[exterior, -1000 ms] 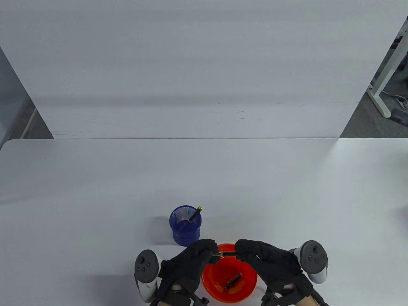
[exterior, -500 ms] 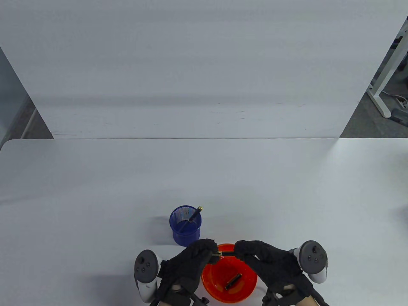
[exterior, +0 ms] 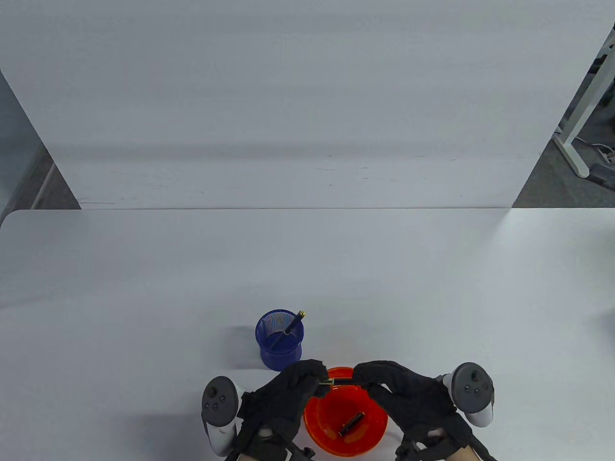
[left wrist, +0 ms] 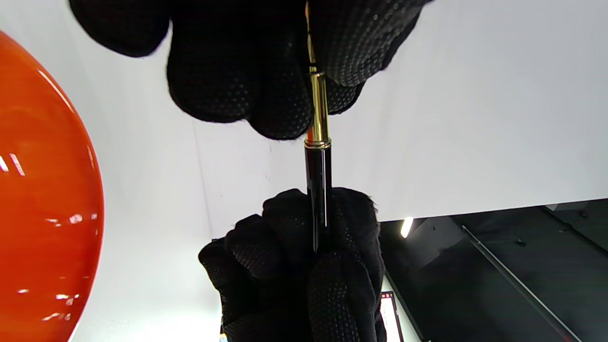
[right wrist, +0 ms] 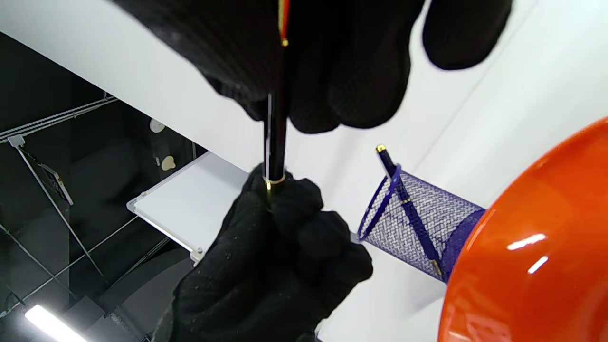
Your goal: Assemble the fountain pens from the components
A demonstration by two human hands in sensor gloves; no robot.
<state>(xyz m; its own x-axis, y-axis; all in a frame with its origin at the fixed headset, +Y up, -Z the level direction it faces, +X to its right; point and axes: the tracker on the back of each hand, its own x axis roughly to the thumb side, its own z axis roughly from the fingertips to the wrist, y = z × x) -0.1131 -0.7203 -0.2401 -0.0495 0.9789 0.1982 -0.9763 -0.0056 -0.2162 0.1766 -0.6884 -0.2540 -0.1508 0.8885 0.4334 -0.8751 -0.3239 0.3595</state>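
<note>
Both gloved hands hold one pen between them above the far rim of the orange bowl (exterior: 367,439). My left hand (exterior: 307,379) pinches the gold front section (left wrist: 317,107). My right hand (exterior: 365,379) grips the black barrel (left wrist: 319,194), which also shows in the right wrist view (right wrist: 276,137). The two parts meet at a gold ring (left wrist: 317,142). A black pen part (exterior: 351,423) lies in the bowl. A blue mesh pen cup (exterior: 280,340) behind the hands holds one assembled dark pen (exterior: 293,324).
A white panel (exterior: 298,96) stands upright along the table's far edge. A table leg and cables (exterior: 576,158) show on the floor at the far right. The bowl sits at the table's near edge between my wrists.
The hands have closed in slightly, so less of the pen shows between them. Nothing else has moved.
</note>
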